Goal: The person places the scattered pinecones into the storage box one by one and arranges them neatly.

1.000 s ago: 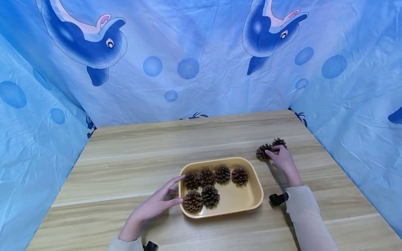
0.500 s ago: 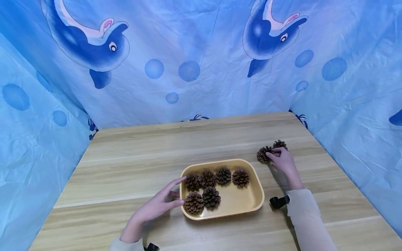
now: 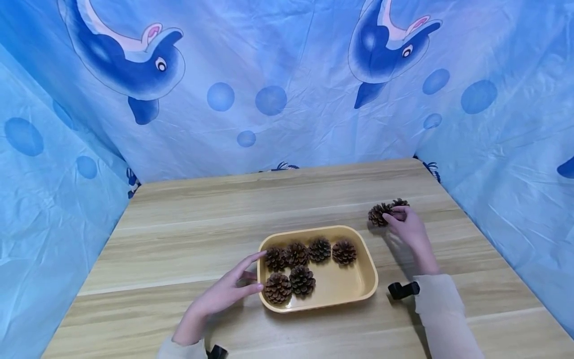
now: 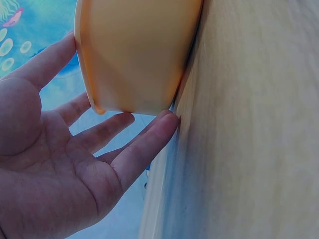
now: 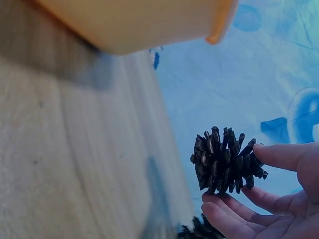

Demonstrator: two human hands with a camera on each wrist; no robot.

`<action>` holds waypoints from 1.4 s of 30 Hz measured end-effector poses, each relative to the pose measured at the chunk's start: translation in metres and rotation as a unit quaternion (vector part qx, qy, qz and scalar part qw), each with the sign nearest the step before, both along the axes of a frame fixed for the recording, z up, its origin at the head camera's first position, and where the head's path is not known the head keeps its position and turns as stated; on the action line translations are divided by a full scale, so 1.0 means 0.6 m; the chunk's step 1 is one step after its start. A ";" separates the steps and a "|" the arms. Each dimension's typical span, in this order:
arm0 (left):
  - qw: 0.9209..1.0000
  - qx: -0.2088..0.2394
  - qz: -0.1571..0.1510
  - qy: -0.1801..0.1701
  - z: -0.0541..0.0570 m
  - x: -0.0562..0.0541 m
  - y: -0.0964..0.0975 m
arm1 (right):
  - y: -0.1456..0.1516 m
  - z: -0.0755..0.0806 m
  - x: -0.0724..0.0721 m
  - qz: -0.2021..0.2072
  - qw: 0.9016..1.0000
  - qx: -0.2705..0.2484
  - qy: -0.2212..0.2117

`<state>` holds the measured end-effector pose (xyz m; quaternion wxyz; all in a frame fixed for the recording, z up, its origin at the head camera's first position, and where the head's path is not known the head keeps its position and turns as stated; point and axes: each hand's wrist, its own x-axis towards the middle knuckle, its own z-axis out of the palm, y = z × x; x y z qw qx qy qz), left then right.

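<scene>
My right hand (image 3: pixel 409 228) pinches a brown pine cone (image 5: pixel 227 160) by its scales between thumb and fingers, raised off the table in the right wrist view. Just behind it on the table lies a second pine cone (image 3: pixel 400 202), partly hidden by the fingers. A yellow plastic tray (image 3: pixel 367 279) stands at the middle front, with several pine cones (image 3: pixel 302 280) in its left part and along its far side. My left hand (image 3: pixel 226 289) rests with extended fingertips against the tray's left end; in the left wrist view the fingers touch its rim and outer wall (image 4: pixel 134 59).
The wooden table (image 3: pixel 215 204) is bordered at the back and sides by a blue curtain (image 3: pixel 305 129) with printed dolphins. Black cameras (image 3: pixel 399 290) sit on both wrists. The tray's right part shows its bare bottom (image 3: pixel 336 284).
My right hand has lifted the pine cone slightly from the table, and its shadow now shows apart below. The left hand stays at the tray's end.
</scene>
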<state>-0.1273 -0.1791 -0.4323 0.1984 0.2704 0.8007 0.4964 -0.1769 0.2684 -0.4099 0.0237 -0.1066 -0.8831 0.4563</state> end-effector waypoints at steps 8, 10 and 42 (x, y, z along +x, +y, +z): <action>1.000 -0.001 0.004 -0.005 0.002 0.002 0.000 | -0.011 0.021 0.014 -0.007 0.999 -0.038 0.037; 1.000 -0.002 0.005 -0.006 0.002 0.003 -0.001 | -0.014 0.028 0.020 0.006 0.998 -0.054 0.038; 1.000 0.004 0.004 -0.007 -0.001 -0.001 0.001 | -0.108 0.054 0.111 0.152 0.976 -0.139 0.066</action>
